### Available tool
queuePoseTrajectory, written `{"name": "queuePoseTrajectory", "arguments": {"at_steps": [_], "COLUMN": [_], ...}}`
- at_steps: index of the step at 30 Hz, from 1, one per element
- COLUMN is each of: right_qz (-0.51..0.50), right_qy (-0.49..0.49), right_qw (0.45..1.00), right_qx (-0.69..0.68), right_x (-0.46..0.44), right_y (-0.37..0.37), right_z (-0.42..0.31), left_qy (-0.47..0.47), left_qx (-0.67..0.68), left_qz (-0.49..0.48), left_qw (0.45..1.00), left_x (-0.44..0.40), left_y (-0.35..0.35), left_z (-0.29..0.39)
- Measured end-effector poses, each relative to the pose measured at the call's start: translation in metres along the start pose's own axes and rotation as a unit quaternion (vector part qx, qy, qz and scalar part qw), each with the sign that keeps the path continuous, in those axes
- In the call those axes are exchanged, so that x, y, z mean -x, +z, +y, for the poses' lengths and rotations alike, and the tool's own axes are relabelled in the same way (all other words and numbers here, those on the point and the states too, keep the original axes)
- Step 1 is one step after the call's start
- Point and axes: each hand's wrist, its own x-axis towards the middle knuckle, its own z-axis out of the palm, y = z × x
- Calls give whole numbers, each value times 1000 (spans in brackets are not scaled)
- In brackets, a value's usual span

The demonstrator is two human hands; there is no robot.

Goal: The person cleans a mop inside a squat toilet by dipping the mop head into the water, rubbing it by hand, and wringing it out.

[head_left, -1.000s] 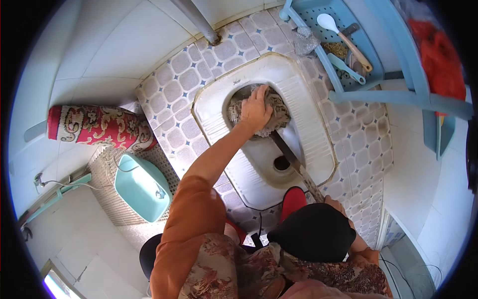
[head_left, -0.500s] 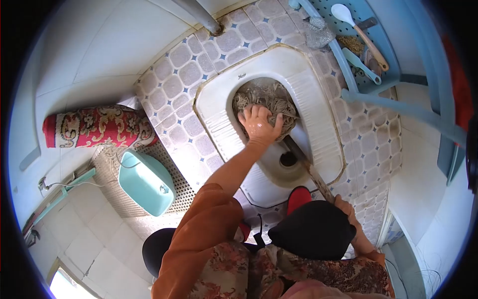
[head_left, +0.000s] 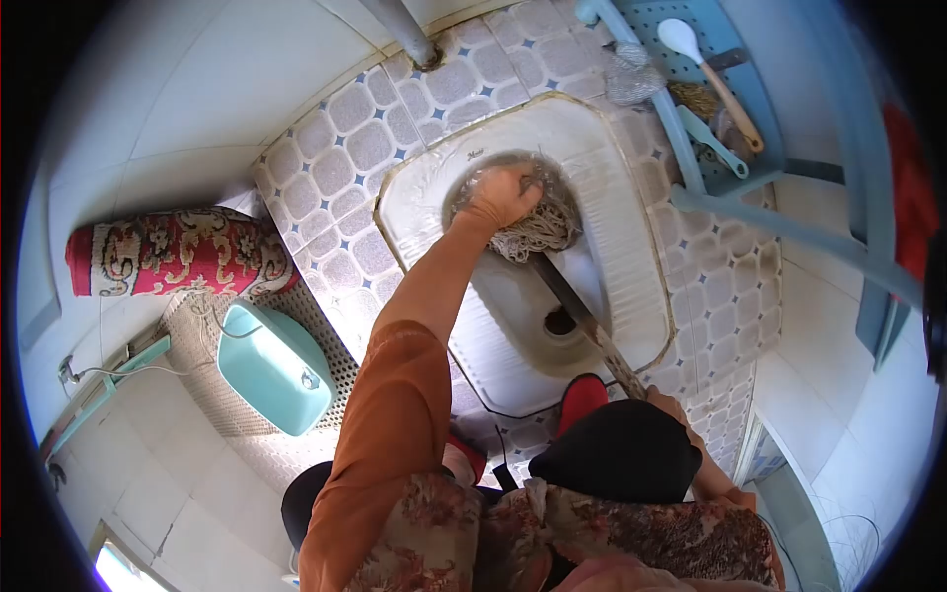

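Observation:
A mop head of grey, wet strands (head_left: 538,229) lies in the water at the far end of the basin of a white squat toilet (head_left: 631,286). My left hand (head_left: 507,193) is down at the mop head with its fingers curled into the strands. From there the dark, worn mop handle (head_left: 572,299) slants down past the drain hole (head_left: 559,322) towards me. Near my right knee, my right hand (head_left: 667,403) is wrapped round the handle, partly hidden by the black-clad knee.
At left, a rolled red patterned rug (head_left: 182,252) lies by a turquoise basin (head_left: 271,367). A blue rack (head_left: 691,89) with spoons and scrubbers stands at upper right. A grey pipe (head_left: 404,32) meets the tiled floor (head_left: 345,158) at the top.
My left hand has shifted up and left over the mop head, and its fingers have gone from spread to curled into the strands. My right hand still holds the handle.

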Motion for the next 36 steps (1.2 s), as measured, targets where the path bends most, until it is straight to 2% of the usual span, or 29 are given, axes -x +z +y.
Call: {"name": "queuePoseTrajectory", "arguments": {"at_steps": [1, 4, 6, 7, 10, 12, 16, 20, 23, 24, 27, 30, 33, 35, 36], "right_qz": [12, 57, 82, 84, 89, 77, 55, 36, 20, 13, -35, -17, 60, 180, 192], "right_qy": [-4, -37, -79, -68, -38, -17, -19, -61, -80, -80, -57, -90, -181, -267, -268], "right_qw": [1000, 998, 993, 994, 995, 997, 998, 997, 995, 995, 998, 996, 979, 942, 940], "right_qx": [2, -4, -12, -9, 4, 6, 14, -30, -59, -58, -17, -24, -70, -92, -87], "right_x": [1, -1, 9, 9, -4, -9, -5, -8, -3, 0, 10, 1, -23, -39, -48], "right_y": [7, 17, 21, 27, 38, 42, 27, 20, 13, 6, -13, -11, 1, 11, 16], "right_z": [2, 6, 8, 9, 17, 24, 23, 37, 40, 38, 23, 14, -2, -22, -27], "left_qy": [-25, 61, 146, 184, 162, 106, 11, -5, -31, 25, -69, -29, -49, -72, -88], "left_qx": [-2, -94, -127, -143, -176, -172, -200, -154, -232, -249, -228, -188, -225, -205, -194], "left_qz": [-14, 61, 132, 167, 156, 155, 172, 113, -1, 35, -224, -79, -97, -100, -100], "left_qw": [1000, 992, 972, 958, 958, 967, 964, 981, 972, 967, 945, 979, 968, 971, 972], "left_x": [0, 27, 67, 89, 133, 147, 126, 77, 32, 24, -17, -9, -17, -9, -2], "left_y": [-3, 9, 15, 15, 13, 10, 25, 35, 29, 30, 46, 17, 11, 3, -2], "left_z": [9, 19, 33, 38, 52, 66, 65, 33, 19, 10, -18, 11, 26, 40, 45]}}
